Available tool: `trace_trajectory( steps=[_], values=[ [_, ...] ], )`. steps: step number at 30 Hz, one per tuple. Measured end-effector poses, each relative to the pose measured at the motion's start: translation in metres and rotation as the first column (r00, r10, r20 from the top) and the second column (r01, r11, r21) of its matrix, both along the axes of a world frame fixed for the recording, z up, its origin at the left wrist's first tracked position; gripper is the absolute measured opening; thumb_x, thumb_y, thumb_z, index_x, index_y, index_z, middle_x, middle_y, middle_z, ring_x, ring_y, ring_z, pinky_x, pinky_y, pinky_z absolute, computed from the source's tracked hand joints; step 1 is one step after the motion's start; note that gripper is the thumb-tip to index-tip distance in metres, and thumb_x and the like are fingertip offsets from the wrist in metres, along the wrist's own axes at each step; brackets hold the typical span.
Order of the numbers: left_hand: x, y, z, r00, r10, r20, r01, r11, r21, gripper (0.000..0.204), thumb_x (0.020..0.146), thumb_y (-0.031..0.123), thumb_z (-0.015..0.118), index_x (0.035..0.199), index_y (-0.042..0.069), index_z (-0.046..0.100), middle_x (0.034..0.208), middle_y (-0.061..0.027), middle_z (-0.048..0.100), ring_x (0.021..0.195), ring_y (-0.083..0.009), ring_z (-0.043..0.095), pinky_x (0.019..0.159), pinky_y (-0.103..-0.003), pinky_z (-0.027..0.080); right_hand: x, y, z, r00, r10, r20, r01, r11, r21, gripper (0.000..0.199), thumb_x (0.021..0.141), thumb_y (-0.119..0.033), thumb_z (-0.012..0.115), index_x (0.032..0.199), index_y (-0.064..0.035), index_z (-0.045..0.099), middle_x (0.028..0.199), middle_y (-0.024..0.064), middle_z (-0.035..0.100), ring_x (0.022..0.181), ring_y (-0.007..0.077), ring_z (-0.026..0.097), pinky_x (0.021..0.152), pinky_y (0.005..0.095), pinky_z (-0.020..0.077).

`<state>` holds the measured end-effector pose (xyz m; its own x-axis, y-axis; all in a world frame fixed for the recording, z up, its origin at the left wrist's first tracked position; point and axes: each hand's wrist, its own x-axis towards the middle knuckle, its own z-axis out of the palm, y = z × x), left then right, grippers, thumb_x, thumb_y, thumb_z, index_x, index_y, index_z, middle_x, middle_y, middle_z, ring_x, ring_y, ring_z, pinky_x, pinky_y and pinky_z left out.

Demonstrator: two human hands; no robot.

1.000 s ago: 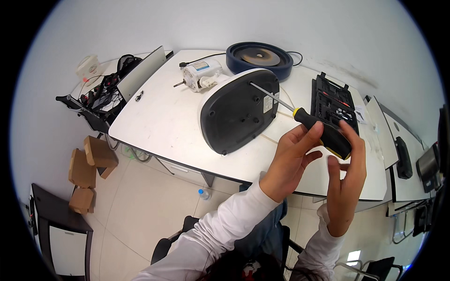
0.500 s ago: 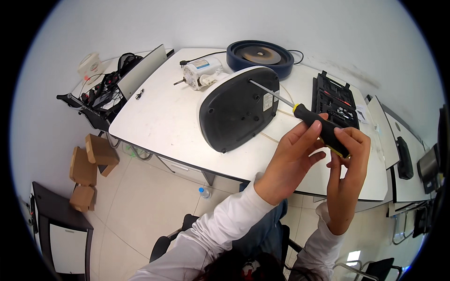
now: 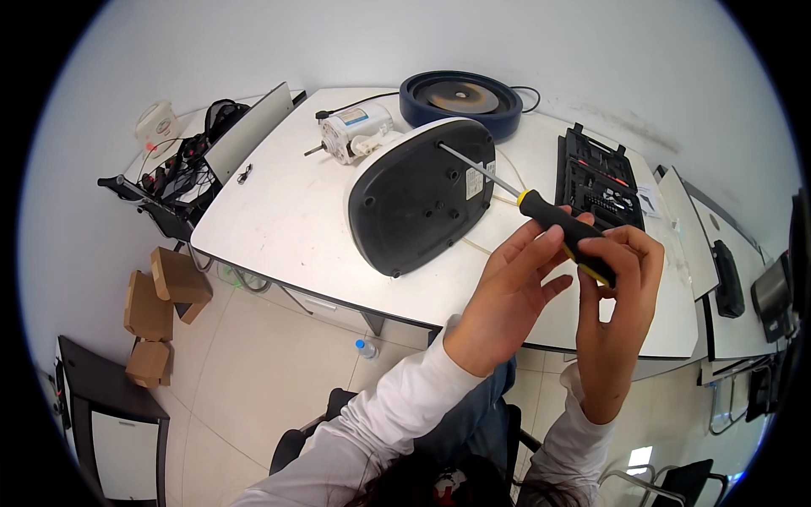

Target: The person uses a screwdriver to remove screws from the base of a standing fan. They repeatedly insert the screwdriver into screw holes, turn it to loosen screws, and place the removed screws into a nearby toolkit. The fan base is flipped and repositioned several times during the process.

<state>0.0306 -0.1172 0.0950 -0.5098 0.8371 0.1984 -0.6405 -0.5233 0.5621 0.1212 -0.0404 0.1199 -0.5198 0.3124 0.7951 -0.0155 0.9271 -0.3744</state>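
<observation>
A screwdriver (image 3: 540, 208) with a black and yellow handle slants down from the far left towards me. My left hand (image 3: 505, 306) has its thumb and fingers closed round the front of the handle. Farther back, my right hand (image 3: 623, 291) grips the butt end between thumb and fingers. The shaft's tip meets a hole near the top edge of an oval black base plate (image 3: 401, 207). That plate stands tilted on edge, backed by a white shell and dotted with several recessed holes. Behind it lies a white motor (image 3: 359, 127) with a bare metal shaft.
A round dark-blue tub (image 3: 505, 125) with a stained metal disc sits at the table's back. An opened black tool case (image 3: 596, 173) lies to the right. On the floor are cardboard boxes (image 3: 150, 304) and a blue-capped bottle (image 3: 366, 349). The table's front edge (image 3: 321, 296) runs before me.
The view has shifted slightly, so everything sits a little more to the left. My right fingers have rolled round the handle's end, while the screwdriver tip stays at the same hole.
</observation>
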Motion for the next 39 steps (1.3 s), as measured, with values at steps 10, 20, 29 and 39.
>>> trace_trajectory(
  steps=[10, 20, 29, 39],
  values=[
    [-0.004, 0.004, -0.007, 0.996, 0.074, 0.041, -0.072, 0.997, -0.03, 0.041, 0.09, 0.028, 0.06, 0.126, 0.011, 0.048, 0.111, 0.0026, 0.057, 0.099, -0.0063, 0.05, 0.084, -0.024, 0.038, 0.002, 0.004, -0.007, 0.997, -0.015, -0.071, 0.004, 0.988, -0.155, 0.043, 0.091, -0.035, 0.056, 0.117, -0.0007, 0.052, 0.086, 0.0115, 0.06, 0.067, 0.0173, 0.061, 0.05, 0.0235, 0.0437],
    [-0.001, 0.004, -0.001, 0.995, 0.084, -0.052, -0.087, 0.994, -0.063, 0.04, 0.092, 0.031, 0.056, 0.125, 0.01, 0.049, 0.11, 0.0019, 0.058, 0.1, -0.005, 0.05, 0.081, -0.024, 0.04, -0.006, -0.002, -0.002, 0.996, -0.061, -0.066, 0.058, 0.997, -0.047, 0.029, 0.084, 0.004, 0.051, 0.11, -0.0051, 0.058, 0.111, 0.0137, 0.052, 0.096, 0.0216, 0.057, 0.058, 0.0238, 0.0443],
    [-0.007, 0.002, 0.002, 0.991, 0.123, -0.058, -0.127, 0.988, -0.083, 0.04, 0.088, 0.027, 0.065, 0.118, 0.006, 0.05, 0.102, -0.0027, 0.06, 0.089, -0.0066, 0.054, 0.07, -0.02, 0.041, -0.009, -0.003, -0.008, 0.985, -0.004, -0.174, -0.02, 0.991, -0.132, 0.025, 0.088, -0.012, 0.054, 0.111, -0.0037, 0.057, 0.12, 0.0174, 0.052, 0.101, 0.0215, 0.054, 0.068, 0.0233, 0.0449],
    [-0.004, -0.006, -0.004, 0.997, 0.061, -0.055, -0.063, 0.997, -0.046, 0.043, 0.092, 0.028, 0.055, 0.129, 0.01, 0.044, 0.134, -0.0017, 0.048, 0.108, -0.0074, 0.048, 0.083, -0.025, 0.037, -0.001, -0.014, 0.001, 1.0, -0.003, -0.028, -0.004, 0.97, -0.242, 0.029, 0.081, 0.004, 0.058, 0.108, -0.0056, 0.058, 0.107, 0.0115, 0.053, 0.085, 0.016, 0.056, 0.057, 0.0217, 0.0422]
  ],
)
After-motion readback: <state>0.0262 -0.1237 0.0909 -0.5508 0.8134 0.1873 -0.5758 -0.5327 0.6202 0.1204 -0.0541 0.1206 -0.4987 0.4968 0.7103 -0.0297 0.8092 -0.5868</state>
